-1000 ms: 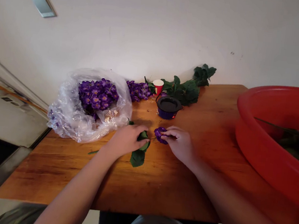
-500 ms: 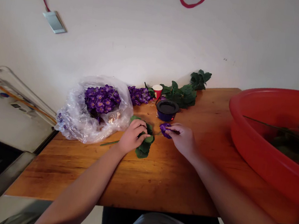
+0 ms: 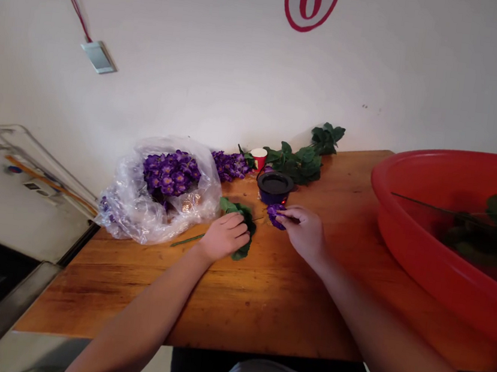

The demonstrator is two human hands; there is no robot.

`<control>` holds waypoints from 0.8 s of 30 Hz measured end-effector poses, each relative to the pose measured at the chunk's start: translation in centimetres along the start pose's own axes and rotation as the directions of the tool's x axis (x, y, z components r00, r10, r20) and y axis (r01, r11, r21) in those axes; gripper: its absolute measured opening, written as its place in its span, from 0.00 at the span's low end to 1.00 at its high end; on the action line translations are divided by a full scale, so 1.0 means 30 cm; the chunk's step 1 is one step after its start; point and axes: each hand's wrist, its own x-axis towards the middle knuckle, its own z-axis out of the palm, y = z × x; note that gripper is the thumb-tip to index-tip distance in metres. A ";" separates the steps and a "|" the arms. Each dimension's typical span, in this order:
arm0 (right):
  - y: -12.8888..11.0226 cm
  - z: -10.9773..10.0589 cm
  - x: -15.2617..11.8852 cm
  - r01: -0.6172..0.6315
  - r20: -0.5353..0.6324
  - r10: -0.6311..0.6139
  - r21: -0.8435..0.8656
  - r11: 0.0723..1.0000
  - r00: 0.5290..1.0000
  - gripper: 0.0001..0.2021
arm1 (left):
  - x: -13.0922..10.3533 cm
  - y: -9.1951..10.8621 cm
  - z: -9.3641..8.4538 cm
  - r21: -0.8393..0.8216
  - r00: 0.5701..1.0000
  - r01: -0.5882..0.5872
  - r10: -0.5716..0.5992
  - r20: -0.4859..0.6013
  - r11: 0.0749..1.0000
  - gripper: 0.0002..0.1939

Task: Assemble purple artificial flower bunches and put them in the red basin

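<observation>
Head view: wooden table, front edge just ahead of the person's body, left edge slanting back toward the bag, back edge near the wall. Open room: bare wood between the forearms and out to the front edge, plus a bare strip from the right hand to the basin. Right hand pinches a purple flower by thumb and fingers, over the middle of the table. Left hand grips a leafy stem, fingers curled over the leaves, thumb hidden; the long end runs out left, the thin tip points at the flower. Can't tell if tip and flower touch. In the way: dark pot with a small red light, right behind the flower, so little room that way. Clear plastic bag of purple flowers crowds the left hand's far side. Behind: more purple blooms, red cup, pile of green leaves. Big red basin blocks the right, greenery inside; its far side is out of frame.
</observation>
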 end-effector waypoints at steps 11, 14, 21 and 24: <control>0.019 -0.004 0.004 0.034 0.033 -0.035 0.016 0.999 0.999 0.05 | 0.008 0.019 -0.013 -0.625 0.690 0.604 -0.717 0.099 0.495 0.20; 0.020 -0.002 0.004 0.034 0.039 -0.034 0.010 0.999 0.999 0.04 | 0.016 0.016 -0.008 -0.592 0.511 0.744 -0.834 0.206 0.310 0.18; 0.009 -0.004 0.002 0.046 0.034 -0.046 -0.013 0.999 0.998 0.05 | 0.044 0.040 -0.046 0.051 0.695 0.713 -0.714 0.087 0.699 0.08; 0.007 -0.005 0.002 0.047 0.035 -0.047 -0.018 0.999 0.998 0.05 | 0.052 0.045 -0.065 0.142 0.723 0.677 -0.689 0.052 0.722 0.10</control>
